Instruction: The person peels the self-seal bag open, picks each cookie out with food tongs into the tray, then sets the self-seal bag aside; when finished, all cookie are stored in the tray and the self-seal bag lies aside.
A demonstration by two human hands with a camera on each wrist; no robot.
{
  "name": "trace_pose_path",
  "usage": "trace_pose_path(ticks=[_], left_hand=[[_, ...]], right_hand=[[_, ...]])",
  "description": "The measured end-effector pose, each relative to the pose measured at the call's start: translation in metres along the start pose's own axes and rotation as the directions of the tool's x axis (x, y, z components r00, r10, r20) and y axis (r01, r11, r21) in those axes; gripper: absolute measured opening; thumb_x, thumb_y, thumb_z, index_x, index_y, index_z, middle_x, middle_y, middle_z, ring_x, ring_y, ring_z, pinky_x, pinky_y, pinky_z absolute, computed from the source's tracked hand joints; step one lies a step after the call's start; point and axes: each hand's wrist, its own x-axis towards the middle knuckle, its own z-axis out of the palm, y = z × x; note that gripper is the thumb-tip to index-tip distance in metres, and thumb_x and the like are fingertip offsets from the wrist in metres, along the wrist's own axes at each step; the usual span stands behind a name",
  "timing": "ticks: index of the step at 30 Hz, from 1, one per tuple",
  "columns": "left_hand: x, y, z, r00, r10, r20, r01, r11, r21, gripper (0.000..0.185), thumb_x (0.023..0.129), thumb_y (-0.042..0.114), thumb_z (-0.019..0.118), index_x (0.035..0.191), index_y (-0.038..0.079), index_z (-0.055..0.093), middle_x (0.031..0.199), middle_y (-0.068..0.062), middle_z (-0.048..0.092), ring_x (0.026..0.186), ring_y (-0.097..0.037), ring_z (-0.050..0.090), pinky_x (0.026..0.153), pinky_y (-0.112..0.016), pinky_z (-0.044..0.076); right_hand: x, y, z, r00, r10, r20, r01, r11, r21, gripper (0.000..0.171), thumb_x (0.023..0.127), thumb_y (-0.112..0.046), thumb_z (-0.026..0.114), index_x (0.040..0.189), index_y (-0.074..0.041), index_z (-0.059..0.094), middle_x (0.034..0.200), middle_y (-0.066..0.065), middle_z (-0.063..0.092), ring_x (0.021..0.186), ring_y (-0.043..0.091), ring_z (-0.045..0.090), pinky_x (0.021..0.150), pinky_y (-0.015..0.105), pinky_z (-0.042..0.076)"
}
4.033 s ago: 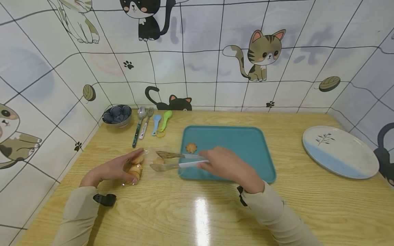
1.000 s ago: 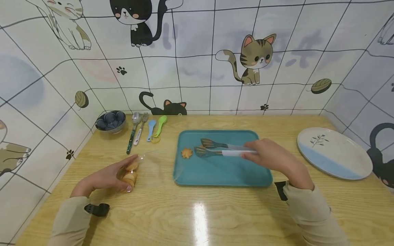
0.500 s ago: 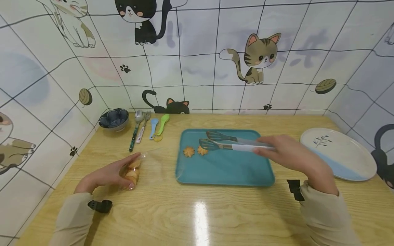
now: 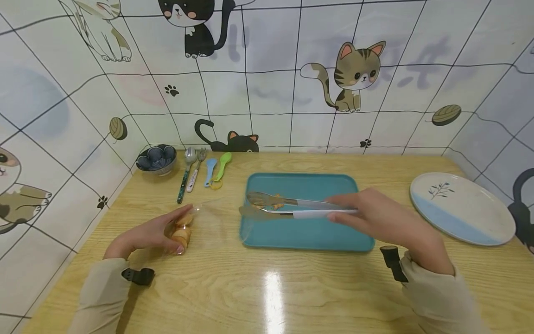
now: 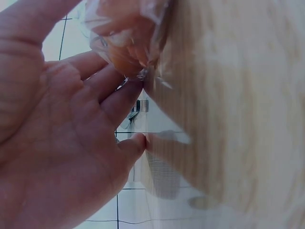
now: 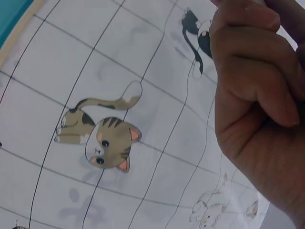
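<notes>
My left hand (image 4: 146,234) grips a clear plastic bag of golden cookies (image 4: 180,230) lying on the wooden table; in the left wrist view the bag (image 5: 128,38) sits against my fingers. My right hand (image 4: 375,218) grips metal tongs with a white handle (image 4: 292,208) over the left part of the teal tray (image 4: 333,236), the tips pointing left toward the bag. A bit of cookie (image 4: 277,204) shows between the tong arms. The right wrist view shows only my curled fingers (image 6: 252,86) against the cat-patterned wall.
A dark blue bowl (image 4: 156,158) stands at the back left, with a spoon, a fork and two small plastic spoons (image 4: 204,171) beside it. A white and blue plate (image 4: 460,206) lies at the right. Tiled walls close the table's back and sides.
My right hand has swung the tongs leftward across the tray, over the two cookies that lay there. My left hand has kept hold of the bag.
</notes>
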Motion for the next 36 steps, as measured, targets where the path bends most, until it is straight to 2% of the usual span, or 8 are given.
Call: trace_pose_path(ticks=[4,9,16,22,25,31,33,36], left_hand=[[0.0,0.0,0.0,1.0,-0.006,0.001,0.006,1.0,-0.001,0.105,0.071,0.028,0.081,0.15,0.012,0.015,0.151,-0.019,0.014,0.136,-0.041,0.008,0.1,-0.065,0.012],[-0.001,0.001,0.001,1.0,0.007,-0.001,-0.007,1.0,-0.001,0.105,0.071,0.027,0.081,0.15,0.009,0.014,0.151,-0.02,0.014,0.136,-0.041,0.01,0.101,-0.064,0.013],[-0.002,0.0,0.001,1.0,-0.002,0.001,0.002,1.0,0.003,0.105,0.071,0.028,0.081,0.15,0.011,0.014,0.152,-0.019,0.014,0.136,-0.042,0.009,0.1,-0.065,0.012],[0.001,-0.003,0.0,1.0,-0.01,0.0,0.01,1.0,-0.006,0.107,0.07,0.028,0.082,0.15,0.012,0.014,0.151,-0.019,0.015,0.136,-0.04,0.009,0.102,-0.064,0.01],[0.001,-0.005,0.0,1.0,-0.008,0.004,0.008,1.0,-0.013,0.107,0.07,0.028,0.082,0.15,0.011,0.013,0.152,-0.019,0.014,0.137,-0.04,0.008,0.102,-0.064,0.01],[0.0,-0.005,-0.001,1.0,0.007,0.009,-0.007,1.0,-0.017,0.107,0.07,0.027,0.082,0.15,0.011,0.013,0.152,-0.018,0.012,0.136,-0.042,0.006,0.1,-0.065,0.011],[0.001,-0.004,-0.001,1.0,0.009,0.012,-0.009,1.0,-0.02,0.107,0.071,0.027,0.082,0.151,0.012,0.012,0.152,-0.019,0.011,0.136,-0.043,0.007,0.1,-0.066,0.012],[0.0,-0.003,-0.001,1.0,0.006,0.013,-0.006,1.0,-0.024,0.107,0.071,0.027,0.082,0.151,0.013,0.012,0.152,-0.019,0.011,0.136,-0.043,0.007,0.1,-0.066,0.012]], right_hand=[[0.008,-0.004,0.011,0.999,-0.021,0.04,0.02,1.0,0.015,0.042,0.095,-0.037,0.051,0.122,-0.007,0.061,0.084,-0.01,0.062,0.063,0.003,0.048,0.059,0.026,0.042],[0.021,-0.006,0.024,0.996,-0.07,0.055,0.069,0.997,0.016,0.039,0.095,-0.033,0.052,0.122,-0.005,0.061,0.09,-0.006,0.066,0.059,0.0,0.049,0.06,0.025,0.043],[0.039,-0.011,0.04,0.995,-0.091,0.035,0.092,0.995,-0.023,0.035,0.094,-0.027,0.057,0.12,-0.004,0.063,0.084,-0.005,0.067,0.052,0.001,0.043,0.055,0.024,0.04],[0.059,-0.014,0.06,0.996,-0.086,0.026,0.088,0.993,-0.085,0.038,0.093,-0.03,0.057,0.124,-0.008,0.061,0.077,-0.005,0.065,0.05,0.004,0.04,0.053,0.025,0.038],[0.069,-0.016,0.073,0.993,-0.117,0.015,0.118,0.988,-0.1,0.039,0.094,-0.031,0.056,0.126,-0.01,0.059,0.076,-0.004,0.065,0.05,0.004,0.042,0.051,0.024,0.037],[0.084,-0.025,0.099,0.975,-0.214,-0.061,0.2,0.962,-0.185,0.039,0.092,-0.028,0.059,0.127,-0.011,0.059,0.082,0.0,0.067,0.062,0.009,0.058,0.059,0.026,0.047],[0.087,-0.028,0.106,0.968,-0.235,-0.089,0.207,0.947,-0.245,0.04,0.091,-0.028,0.061,0.127,-0.012,0.059,0.078,-0.001,0.066,0.062,0.01,0.058,0.055,0.025,0.046],[0.092,-0.031,0.113,0.95,-0.283,-0.135,0.221,0.91,-0.349,0.04,0.087,-0.029,0.066,0.125,-0.016,0.06,0.075,-0.001,0.064,0.053,0.01,0.052,0.045,0.023,0.038]])
